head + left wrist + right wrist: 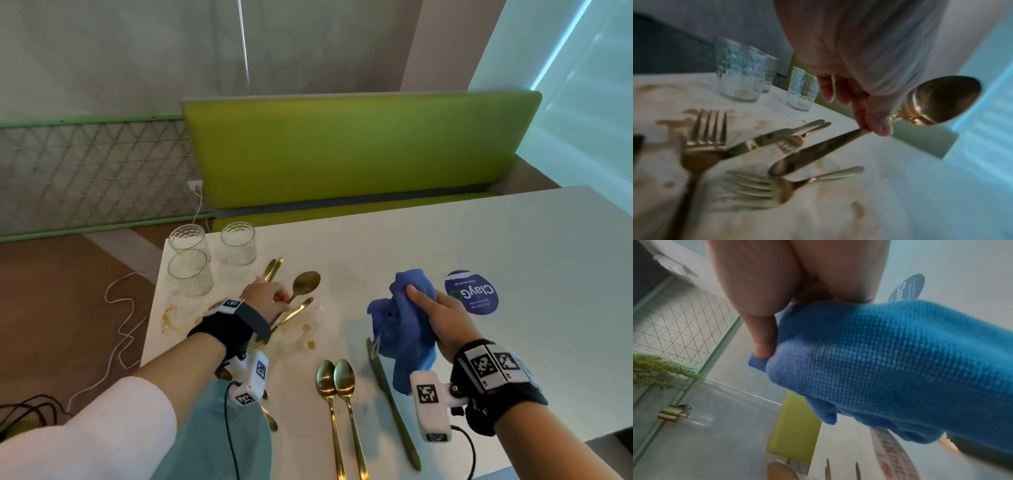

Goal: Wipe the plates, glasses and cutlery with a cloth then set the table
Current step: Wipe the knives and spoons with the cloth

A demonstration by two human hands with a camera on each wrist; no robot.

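Two hands: L fingers [861, 113] pinch spoon [305, 283] handle, R fingers [416, 294] grip cloth [404, 322].

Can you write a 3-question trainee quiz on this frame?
1. True or false: the left hand grips a spoon.
2. How many glasses stand at the table's far left corner?
3. The right hand holds: A) a fork B) a blue cloth C) a plate

Key: 1 true; 2 three; 3 B
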